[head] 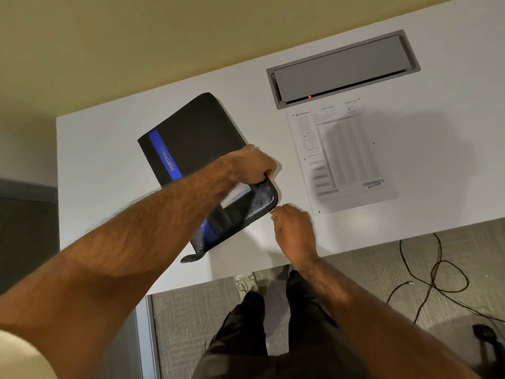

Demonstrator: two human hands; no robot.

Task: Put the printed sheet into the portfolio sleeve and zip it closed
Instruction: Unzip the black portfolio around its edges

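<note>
A black portfolio with a blue stripe lies on the white table, its near corner lifted and partly unzipped so a pale inside shows. My left hand grips the portfolio's right edge. My right hand pinches the small zipper pull at the portfolio's near right corner. The printed sheet lies flat on the table to the right of the portfolio, apart from both hands.
A grey cable hatch with a red light is set into the table behind the sheet. The table's near edge runs just below my right hand. Black cables lie on the carpet at right.
</note>
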